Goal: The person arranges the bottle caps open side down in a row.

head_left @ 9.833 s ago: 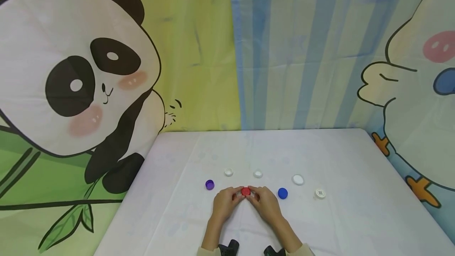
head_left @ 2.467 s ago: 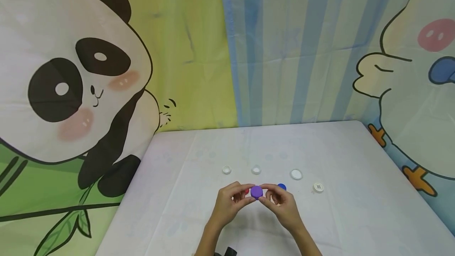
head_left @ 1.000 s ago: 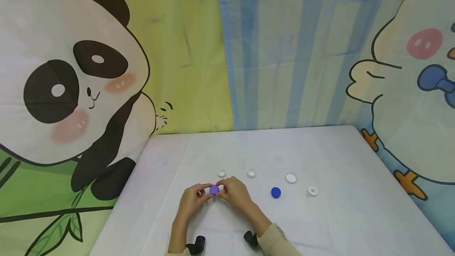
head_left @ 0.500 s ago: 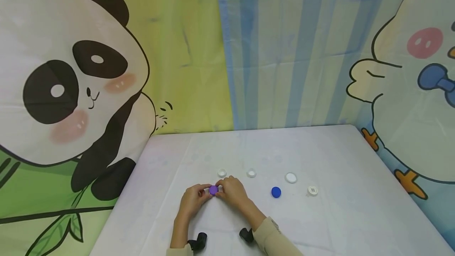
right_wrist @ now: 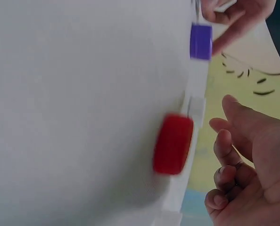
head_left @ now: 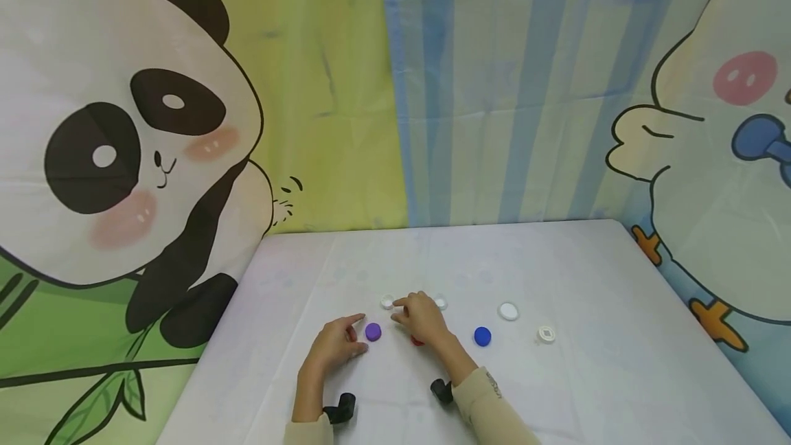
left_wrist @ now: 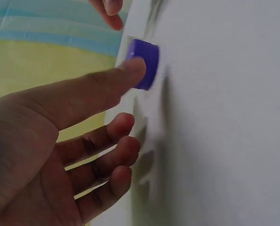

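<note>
A purple bottle cap stands on the white table with its smooth face up. Beside it is my left hand, thumb and forefinger spread apart; in the left wrist view one fingertip overlaps the purple cap. My right hand holds nothing and hovers to the right of the purple cap, fingers loosely bent, near a small white cap. A red bottle cap is partly hidden beneath the right hand in the head view; the right wrist view has the red cap large and blurred.
To the right lies a blue cap. Further white caps sit behind and beyond it: one partly behind the right hand, a wider round one, and one with a square centre. A patterned curtain borders the table's back edge.
Both hands held the red cap first, then the purple one, which came down at the left. Now the fingers have let go of it, and the right hand has moved right.
</note>
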